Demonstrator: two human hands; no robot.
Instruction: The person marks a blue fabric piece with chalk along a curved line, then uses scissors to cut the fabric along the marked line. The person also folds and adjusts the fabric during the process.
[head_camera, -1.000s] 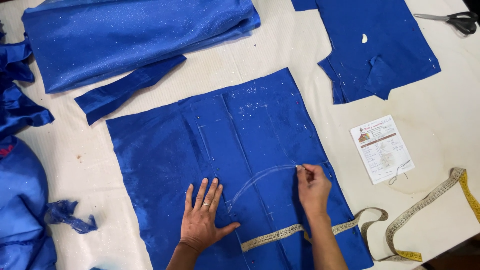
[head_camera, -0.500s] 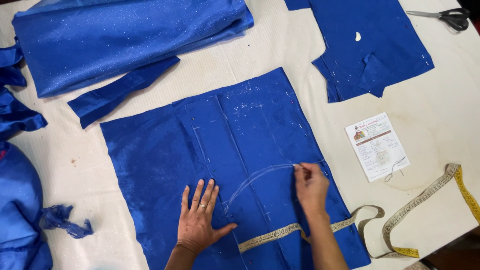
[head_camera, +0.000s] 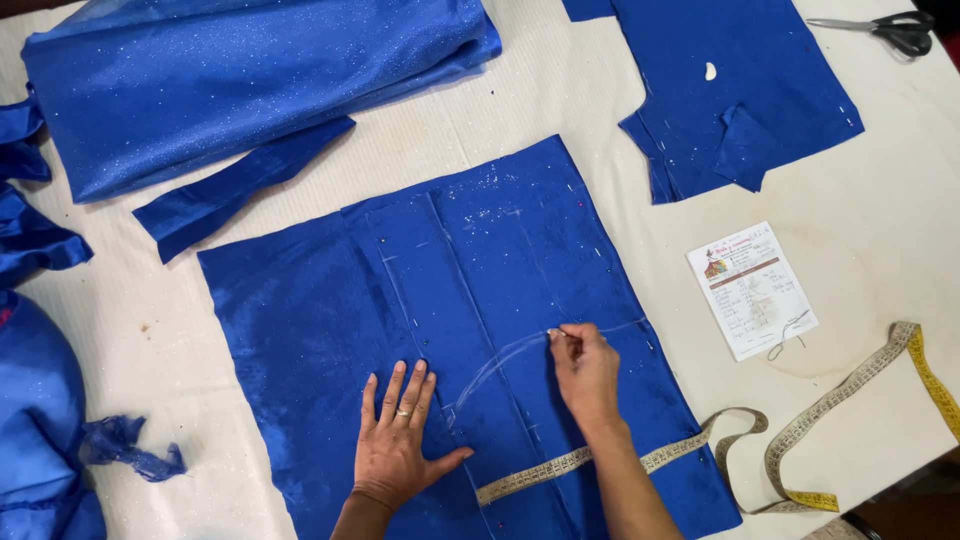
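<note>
Cream table (head_camera: 900, 250) | left hand (head_camera: 400, 445) flat, open on blue fabric (head_camera: 450, 300) | right hand (head_camera: 585, 370) pinching chalk (head_camera: 553, 333)

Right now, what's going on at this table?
A person is marking a blue fabric panel laid flat on a pale table. The left hand presses flat on the cloth, while the right hand pinches a small piece of chalk at the end of a curved white line. A measuring tape lies across the panel's lower edge. Scissors, a paper slip and more blue fabric lie around.
</note>
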